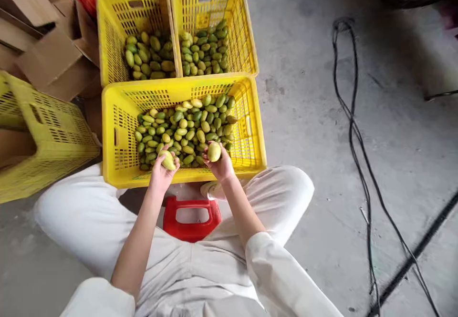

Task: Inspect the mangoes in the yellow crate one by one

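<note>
A yellow-green mango (168, 161) rests in my left hand (161, 171), its fingers curled round it. My right hand (222, 167) grips another mango (213, 151), paler yellow, turned up toward me. Both hands are over the near edge of a yellow plastic crate (259, 131). Inside that crate lies a heap of small green and yellowish mangoes (189, 131), partly hidden by my hands.
Behind stand two yellow crates, left (107, 40) and right (250, 40), both holding mangoes. An olive-yellow crate (60, 131) and cardboard boxes (53, 55) lie left. A red stool (191, 229) is between my legs. Black cable (352, 117) crosses the concrete floor.
</note>
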{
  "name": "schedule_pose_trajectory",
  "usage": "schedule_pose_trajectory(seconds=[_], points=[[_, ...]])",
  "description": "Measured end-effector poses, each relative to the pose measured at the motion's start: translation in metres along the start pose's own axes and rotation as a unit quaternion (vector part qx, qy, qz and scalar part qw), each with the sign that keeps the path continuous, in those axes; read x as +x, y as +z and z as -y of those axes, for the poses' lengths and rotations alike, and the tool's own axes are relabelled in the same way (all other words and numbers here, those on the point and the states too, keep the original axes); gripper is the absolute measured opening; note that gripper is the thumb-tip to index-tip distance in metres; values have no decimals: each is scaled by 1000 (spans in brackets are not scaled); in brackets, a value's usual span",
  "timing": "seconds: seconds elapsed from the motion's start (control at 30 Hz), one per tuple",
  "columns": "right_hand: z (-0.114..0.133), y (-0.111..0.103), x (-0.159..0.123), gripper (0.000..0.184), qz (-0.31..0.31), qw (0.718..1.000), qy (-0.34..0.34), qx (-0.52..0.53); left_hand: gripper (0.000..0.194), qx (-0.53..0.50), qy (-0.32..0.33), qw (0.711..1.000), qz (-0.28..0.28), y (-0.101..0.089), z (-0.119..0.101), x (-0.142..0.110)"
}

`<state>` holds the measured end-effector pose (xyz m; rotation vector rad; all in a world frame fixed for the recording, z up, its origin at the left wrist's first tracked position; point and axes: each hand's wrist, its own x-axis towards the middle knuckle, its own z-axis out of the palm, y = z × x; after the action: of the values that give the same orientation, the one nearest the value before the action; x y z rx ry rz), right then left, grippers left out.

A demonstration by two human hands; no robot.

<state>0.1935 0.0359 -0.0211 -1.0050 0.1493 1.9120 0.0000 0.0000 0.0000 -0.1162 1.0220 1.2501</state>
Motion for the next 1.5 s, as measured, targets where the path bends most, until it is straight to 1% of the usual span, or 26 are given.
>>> schedule_pose_trajectory(seconds=[0.07,0.17,0.27,0.33,0.43,0.5,0.6,0.67,0.73,0.8,0.87,0.93,1.0,1.07,1.17,1.23,1.3,1.37,1.5], points=[[-1,-4,2,32,30,1000,-7,-6,25,21,-16,999,20,1,0,-1],[-1,-8,2,27,63,997,-23,-30,22,54,-16,998,41,2,0,-2],[-2,-9,1,22,68,995,-39,-68,25,86,5,995,55,2,2,-1],[-3,-9,-1,25,57,993,-50,-91,32,105,23,992,58,2,4,1],[-5,-11,-1,41,45,991,-59,-114,42,105,55,992,32,-2,8,6],[-7,-12,1,42,34,991,-58,-115,46,88,76,993,8,-5,9,9],[-8,-12,4,43,9,994,-51,-99,41,54,91,994,-14,-8,10,12],[-7,-10,4,43,-6,995,-46,-84,36,26,77,996,-19,-7,8,11],[-5,-9,4,38,-3,997,-39,-64,34,-3,51,999,-12,-5,5,9],[-4,-9,3,29,22,998,-37,-48,32,-18,24,1000,-2,-3,2,6],[-4,-11,3,23,50,997,-38,-42,29,-9,7,1000,-3,-1,0,4],[-6,-14,3,25,55,997,-40,-44,29,23,1,1000,0,0,1,3],[-8,-15,3,29,54,996,-46,-54,32,63,1,998,14,1,3,3],[-8,-14,3,32,71,993,-56,-71,33,92,4,995,29,1,4,3],[-6,-10,0,39,121,989,-42,-79,31,95,-10,995,33,2,4,3],[-5,-7,-2,41,132,989,-19,-68,29,83,-21,996,30,2,4,3],[-4,-6,-4,40,120,991,-11,-60,27,75,-19,997,27,0,3,3],[-4,-6,-5,37,103,992,-18,-72,27,76,-3,997,22,-1,4,4],[-6,-6,-5,39,89,991,-38,-88,36,100,43,994,13,-5,7,9]])
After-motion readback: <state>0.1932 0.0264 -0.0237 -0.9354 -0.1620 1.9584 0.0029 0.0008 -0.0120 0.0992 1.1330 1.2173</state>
